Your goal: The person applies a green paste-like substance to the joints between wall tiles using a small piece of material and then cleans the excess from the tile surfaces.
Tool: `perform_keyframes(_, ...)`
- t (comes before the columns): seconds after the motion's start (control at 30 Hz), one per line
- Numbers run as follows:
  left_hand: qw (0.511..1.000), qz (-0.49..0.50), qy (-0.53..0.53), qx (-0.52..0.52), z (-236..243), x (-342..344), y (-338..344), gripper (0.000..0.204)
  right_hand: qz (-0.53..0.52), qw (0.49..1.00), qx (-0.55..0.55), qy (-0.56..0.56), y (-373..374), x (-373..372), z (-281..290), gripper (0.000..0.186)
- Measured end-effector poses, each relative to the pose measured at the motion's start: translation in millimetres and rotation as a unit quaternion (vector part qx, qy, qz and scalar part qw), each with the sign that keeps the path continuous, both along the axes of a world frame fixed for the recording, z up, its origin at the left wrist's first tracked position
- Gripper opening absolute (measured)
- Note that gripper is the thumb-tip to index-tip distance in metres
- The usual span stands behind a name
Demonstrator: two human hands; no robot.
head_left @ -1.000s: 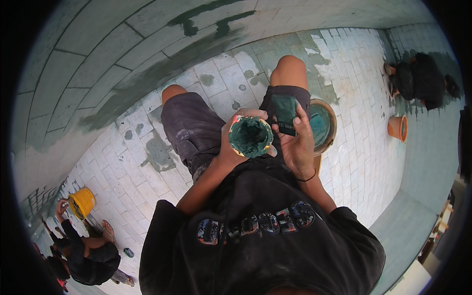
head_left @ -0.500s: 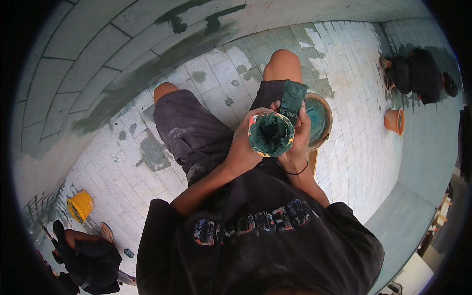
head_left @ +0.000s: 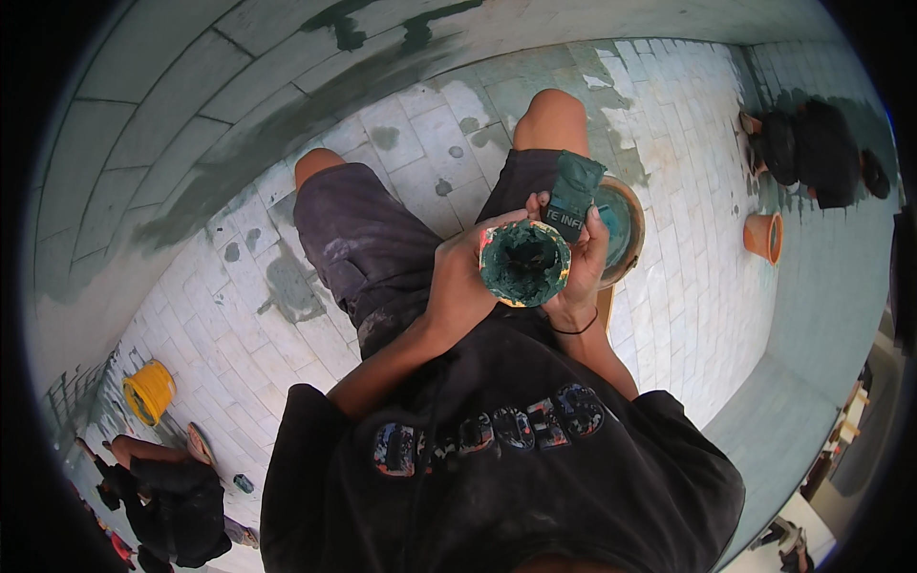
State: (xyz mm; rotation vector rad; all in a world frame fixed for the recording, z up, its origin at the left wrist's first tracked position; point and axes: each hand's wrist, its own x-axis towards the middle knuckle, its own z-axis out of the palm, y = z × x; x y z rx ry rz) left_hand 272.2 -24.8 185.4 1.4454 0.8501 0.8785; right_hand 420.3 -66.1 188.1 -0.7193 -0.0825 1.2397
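Our left grip (head_left: 463,282) is clamped around a round tub (head_left: 524,302), palm on its left side and fingers passing behind, so the open mouth faces up at us. Thick dark green paste (head_left: 521,282) coats the inner wall and smears the ragged rim. Our right grip (head_left: 585,263) is closed on the lower end of a flat, green-coated scraper (head_left: 576,186), thumb on its right edge and fingertips at its left, with the upper end poking out beyond both grips. The tub's right side overlaps the right palm; we cannot tell whether that palm bears any weight.

We judge the tub light to middling, most of it paste, with a wall that may give if squeezed; a broad wrap around the sides, away from the slick rim, should suit it. The scraper looks thin and light, probably a little bendy, and slippery wherever paste covers it, so the barer lettered end, inside our right grip, seems the best place to hold.

Just to the right of the right grip is a wide bowl (head_left: 638,239) with green mix (head_left: 616,215) inside. An orange bucket (head_left: 761,237) stands well apart, farther right on the tiled floor (head_left: 688,315); a yellow bucket (head_left: 150,393) is far to the left of the left grip, near a crouching co-worker (head_left: 181,506)
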Motion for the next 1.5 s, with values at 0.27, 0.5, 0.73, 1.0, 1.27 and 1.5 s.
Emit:
perform_keyframes(0.27,0.997,-0.027,-0.068,-0.038,-11.2,1.3,-1.6,0.047,-0.008,1.000,-0.012,-0.028,-2.6,-2.6,0.8,0.043)
perform_keyframes(0.5,0.983,-0.017,-0.124,-0.135,-17.4,7.1,-10.9,0.037,-0.008,0.997,-0.067,-0.025,-9.5,-3.2,1.5,0.044)
perform_keyframes(0.73,0.988,-0.006,-0.102,-0.119,-29.6,10.8,-14.1,0.023,-0.008,0.995,-0.098,0.027,-11.9,-5.3,-1.6,0.044)
perform_keyframes(1.0,0.975,0.007,0.015,-0.224,-14.6,3.4,-8.3,0.010,-0.002,0.995,-0.079,0.065,0.5,-8.2,-1.8,0.045)
perform_keyframes(1.27,0.995,0.012,-0.011,0.100,-35.5,3.7,-5.7,0.025,-0.025,0.997,-0.039,-0.067,7.6,-17.0,8.0,0.056)
perform_keyframes(1.5,0.992,-0.121,0.018,-0.019,-38.5,-5.9,-7.8,0.033,-0.040,0.988,-0.079,-0.123,6.6,-14.5,5.8,0.056)
